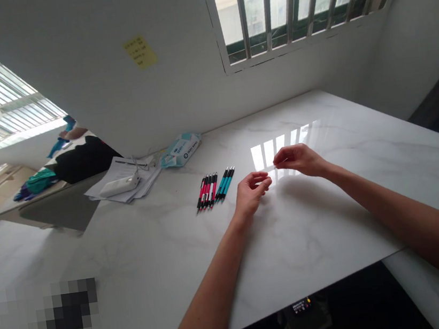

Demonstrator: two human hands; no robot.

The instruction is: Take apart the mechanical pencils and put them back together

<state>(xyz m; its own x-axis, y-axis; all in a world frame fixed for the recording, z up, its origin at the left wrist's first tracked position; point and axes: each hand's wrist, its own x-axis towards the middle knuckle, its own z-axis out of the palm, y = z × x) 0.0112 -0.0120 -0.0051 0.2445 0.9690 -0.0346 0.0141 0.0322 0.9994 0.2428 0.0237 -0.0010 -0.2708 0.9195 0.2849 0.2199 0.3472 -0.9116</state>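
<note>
My left hand (251, 192) rests low over the white marbled table (170, 279), fingers curved and the thumb a little apart from them, with nothing visible between. Just to its right, my right hand (298, 159) hovers with thumb and fingertips pressed together; whatever they may hold is too small to make out. The two hands face each other without touching. Left of my left hand lie several red-and-black pens (207, 192) side by side. Beside these, nearer the hand, is a row of teal-and-black pens (225, 184). Neither hand touches the pens.
A blue-and-white wipes packet (181, 149) lies against the wall. Papers (117, 172) with a white device (120, 185) on top are farther left. A yellow note (140, 52) sticks to the wall, and a barred window (283, 5) is above. Another person's arm (76, 133) shows at far left.
</note>
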